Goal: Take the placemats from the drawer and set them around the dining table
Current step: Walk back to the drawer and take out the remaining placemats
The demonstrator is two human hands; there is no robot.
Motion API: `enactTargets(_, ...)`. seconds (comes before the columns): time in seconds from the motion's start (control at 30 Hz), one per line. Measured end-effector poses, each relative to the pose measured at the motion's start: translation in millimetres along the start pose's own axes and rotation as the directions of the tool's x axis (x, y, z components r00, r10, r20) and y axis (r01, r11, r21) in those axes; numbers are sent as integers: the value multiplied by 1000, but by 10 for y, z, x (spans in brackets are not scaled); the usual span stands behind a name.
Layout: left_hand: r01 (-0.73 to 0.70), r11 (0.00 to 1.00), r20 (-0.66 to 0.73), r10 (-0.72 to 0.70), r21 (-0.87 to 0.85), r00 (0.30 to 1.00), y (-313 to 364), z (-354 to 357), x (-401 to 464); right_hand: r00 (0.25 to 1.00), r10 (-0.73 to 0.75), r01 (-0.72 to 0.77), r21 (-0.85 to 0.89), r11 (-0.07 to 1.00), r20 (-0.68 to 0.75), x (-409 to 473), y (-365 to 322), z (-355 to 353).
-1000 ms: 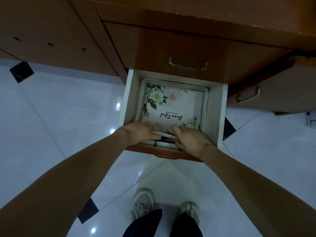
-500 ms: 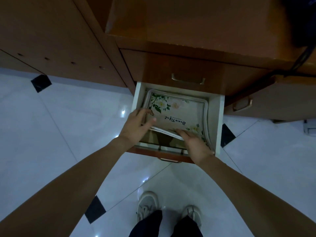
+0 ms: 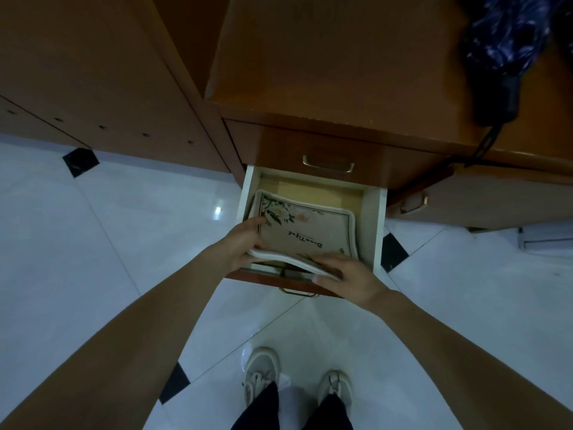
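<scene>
A stack of floral placemats [image 3: 305, 232] with dark script lettering is lifted partly out of the open white-walled drawer [image 3: 379, 225], its near edge raised. My left hand [image 3: 240, 246] grips the stack's left near corner, thumb on top. At the right near corner my right hand [image 3: 348, 279] holds the stack, fingers over its edge. The drawer's bare wooden bottom shows behind the stack.
The open drawer belongs to a brown wooden cabinet [image 3: 310, 72], with a closed drawer and metal handle [image 3: 328, 164] above it. A dark folded umbrella [image 3: 508, 48] lies on the cabinet top at right. White tiled floor [image 3: 108, 243] surrounds my shoes [image 3: 262, 373].
The placemat stack has risen and come toward me, exposing the drawer's bottom at the back. Both hands moved with it from the near edge to its corners.
</scene>
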State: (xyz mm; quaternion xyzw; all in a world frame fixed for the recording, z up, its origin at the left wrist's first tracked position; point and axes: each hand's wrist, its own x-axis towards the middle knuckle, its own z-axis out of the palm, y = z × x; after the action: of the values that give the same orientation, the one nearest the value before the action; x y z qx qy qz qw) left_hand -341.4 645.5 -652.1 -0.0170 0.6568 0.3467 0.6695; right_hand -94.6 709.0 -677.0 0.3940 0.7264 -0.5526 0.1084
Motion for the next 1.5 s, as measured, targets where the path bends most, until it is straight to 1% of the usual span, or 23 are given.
enactTargets(0.03,-24,1000,-23,24,8,999,-28,-7,-34,997,79,-78,114,990,0,-19,-24,-14)
enactTargets(0.07,-40,999,-31,40,-9,999,-52,-20,-62,985,170,-161,234,959,-17,-24,-31,-31)
enactTargets(0.13,-65,994,-18,64,-83,998,-94,-69,-120,949,298,-235,393,889,-106,-14,7,-80)
enactTargets(0.17,-78,990,-17,76,-121,997,-98,-96,-152,933,334,-250,427,869,-134,-23,35,-107)
enactTargets(0.2,-89,984,-15,88,-154,996,-94,-116,-188,922,364,-268,459,847,-132,-41,60,-134)
enactTargets(0.3,-104,973,10,109,-204,994,-75,-160,-316,889,452,-344,541,767,-77,-112,115,-186)
enactTargets(0.37,-101,966,24,110,-236,994,-67,-183,-403,872,490,-384,597,704,-17,-154,107,-217)
enactTargets(0.43,-90,964,28,101,-250,995,-71,-224,-480,851,520,-427,672,605,73,-199,95,-226)
enactTargets(0.5,-76,972,35,86,-224,996,-77,-269,-546,851,505,-443,709,549,142,-270,83,-254)
enactTargets(0.6,-26,992,42,32,-123,999,-111,-324,-628,853,471,-470,726,502,226,-345,145,-300)
enactTargets(0.67,2,1000,7,-2,26,1000,-170,-338,-655,851,445,-489,733,473,280,-373,145,-315)
enactTargets(0.73,1,992,-50,5,128,999,-267,-343,-657,840,443,-522,691,500,314,-390,143,-292)
enactTargets(0.8,-26,975,-97,48,219,994,-386,-338,-657,839,451,-536,610,584,305,-420,126,-237)
enactTargets(0.87,-36,931,-108,81,363,991,-516,-313,-666,852,464,-510,587,628,244,-461,92,-158)
enactTargets(0.93,-47,901,-107,103,432,989,-665,-279,-675,874,465,-450,594,667,140,-512,54,-49)
enactTargets(1.03,-126,892,-139,204,434,969,-806,-232,-751,905,425,-350,504,789,-36,-596,10,67)
enactTargets(1.07,-156,891,-148,239,427,960,-818,-210,-794,910,409,-326,487,810,-72,-635,-21,80)
enactTargets(1.2,-248,889,-173,333,385,927,-752,-106,-1095,917,336,-180,530,829,-215,-911,-302,-15)
enactTargets(1.27,-296,877,-159,377,378,913,-634,-38,-1360,916,296,-116,529,841,-271,-1143,-523,-125)
enactTargets(1.4,-370,863,-138,436,344,889,-321,100,-2112,911,248,-42,523,851,-331,-1736,-1044,-403)
enactTargets(1.5,-439,833,-105,497,337,862,-53,212,-2832,903,202,13,496,868,-378,-2310,-1567,-680)
